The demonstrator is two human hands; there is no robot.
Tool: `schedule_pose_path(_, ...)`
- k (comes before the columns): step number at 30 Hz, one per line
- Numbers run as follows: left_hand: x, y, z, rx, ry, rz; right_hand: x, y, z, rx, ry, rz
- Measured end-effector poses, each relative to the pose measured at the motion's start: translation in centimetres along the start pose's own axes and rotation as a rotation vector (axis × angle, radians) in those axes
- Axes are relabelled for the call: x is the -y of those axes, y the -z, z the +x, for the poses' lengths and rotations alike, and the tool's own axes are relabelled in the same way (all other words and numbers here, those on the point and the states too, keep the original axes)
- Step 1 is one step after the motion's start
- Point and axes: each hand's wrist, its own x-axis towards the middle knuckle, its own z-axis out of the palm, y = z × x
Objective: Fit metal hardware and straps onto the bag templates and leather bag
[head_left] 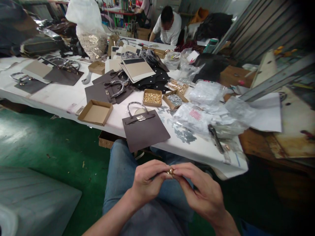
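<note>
Above my lap, my left hand (149,180) and my right hand (200,186) meet fingertip to fingertip. Both pinch a small gold-coloured metal fitting (170,171); the fingers cover most of it, so its exact kind does not show. Just beyond the hands, a dark grey-brown handbag panel (147,132) lies at the table edge, its lower corner jutting over. It carries a plastic-wrapped handle (135,104) and a metal clasp (141,118) on a strap. Behind it stand a small box of gold-coloured studs (152,97) and a box of silver-coloured pieces (175,99).
Flat grey metal plates (184,133) lie loose beside the panel. A black-handled tool (215,139) rests near the right corner. Further off are a shallow cardboard box (95,112), stacked bag panels (108,90) and plastic bags (206,93). A person (169,26) sits across the table.
</note>
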Motion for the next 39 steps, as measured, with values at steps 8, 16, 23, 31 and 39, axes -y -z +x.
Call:
schedule_pose_path(8, 0.2, 0.0, -0.4, -0.01, 0.027, 0.011, 0.0, -0.4, -0.4, 0.023, -0.026, -0.015)
schedule_pose_path(16, 0.9, -0.1, -1.1, -0.011, 0.093, 0.013, 0.1, -0.4, -0.3, 0.037, -0.069, 0.027)
schedule_pose_path(23, 1.1, -0.6, -1.3, -0.064, 0.321, -0.165, -1.1, -1.0, -1.3, -0.05, -0.366, 0.264)
schedule_pose_path(31, 1.9, -1.3, -1.9, -0.128, 0.547, -0.43, -1.0, -3.4, -0.8, -0.132, -0.414, 0.379)
schedule_pose_path(39, 1.8, -1.2, -1.1, -0.165, 0.526, -0.474, -0.9, -5.3, -0.9, -0.286, -0.39, 0.476)
